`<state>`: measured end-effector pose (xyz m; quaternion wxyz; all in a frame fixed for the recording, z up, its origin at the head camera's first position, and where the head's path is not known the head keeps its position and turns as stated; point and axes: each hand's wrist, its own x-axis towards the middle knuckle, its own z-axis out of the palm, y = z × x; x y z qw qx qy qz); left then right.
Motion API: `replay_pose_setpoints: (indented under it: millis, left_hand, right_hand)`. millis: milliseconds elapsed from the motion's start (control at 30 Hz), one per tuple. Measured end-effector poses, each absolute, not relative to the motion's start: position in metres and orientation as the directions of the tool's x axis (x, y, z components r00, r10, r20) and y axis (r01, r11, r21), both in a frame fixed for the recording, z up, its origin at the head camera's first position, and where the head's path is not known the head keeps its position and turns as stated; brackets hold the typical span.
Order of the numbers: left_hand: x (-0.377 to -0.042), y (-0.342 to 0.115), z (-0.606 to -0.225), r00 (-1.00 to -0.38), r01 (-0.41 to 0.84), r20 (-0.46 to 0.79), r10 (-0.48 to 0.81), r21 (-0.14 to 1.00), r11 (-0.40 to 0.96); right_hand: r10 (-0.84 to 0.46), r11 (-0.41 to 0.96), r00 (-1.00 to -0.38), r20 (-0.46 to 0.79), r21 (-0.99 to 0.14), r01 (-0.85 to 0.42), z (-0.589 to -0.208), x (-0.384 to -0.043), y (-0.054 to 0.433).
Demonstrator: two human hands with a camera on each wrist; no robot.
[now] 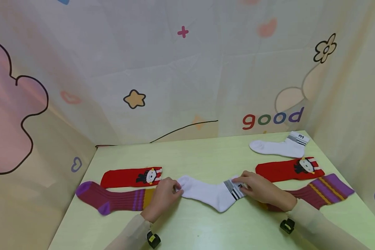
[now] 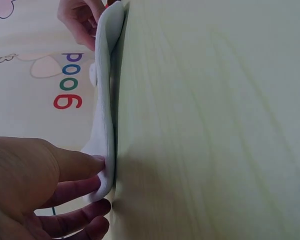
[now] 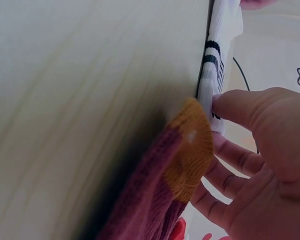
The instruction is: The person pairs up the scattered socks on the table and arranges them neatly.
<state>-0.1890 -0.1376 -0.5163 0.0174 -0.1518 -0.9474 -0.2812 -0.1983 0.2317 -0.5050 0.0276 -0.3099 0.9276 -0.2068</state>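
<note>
A white ankle sock [image 1: 203,191] with dark stripes at its cuff lies across the middle of the table, its heel toward the front. The left hand [image 1: 163,199] pinches its toe end between thumb and index finger; the left wrist view shows the thumb on top of the white fabric [image 2: 104,125]. At the cuff, the right hand [image 1: 264,187] pinches the other end, thumb on the striped part and fingers beneath its edge in the right wrist view. Under the right forearm, a maroon sock [image 1: 315,194] with purple and yellow bands is partly hidden.
On the left lie a red sock [image 1: 122,177] with a cartoon figure and a maroon sock [image 1: 122,200] with purple toe and heel. A second red sock [image 1: 276,171] and another white sock [image 1: 276,148] are at the back right. A printed curtain [image 1: 175,86] borders the table.
</note>
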Motion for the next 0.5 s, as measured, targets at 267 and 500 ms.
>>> replay_pose_setpoints:
  millis: [267,500]
  left_hand:
    - [-0.1906,-0.1379,-0.5175,-0.949,0.312,0.122,0.291,0.509,0.803]
    - [-0.1891,-0.1363,-0.5131,-0.952,0.302,0.101,0.290,0.487,0.820]
  right_hand:
    - [-0.583,0.727,-0.809,0.073,-0.398,-0.560,-0.5059,-0.1983,0.2324]
    - [-0.585,0.725,-0.808,0.066,-0.405,-0.558,-0.5039,-0.1976,0.2320]
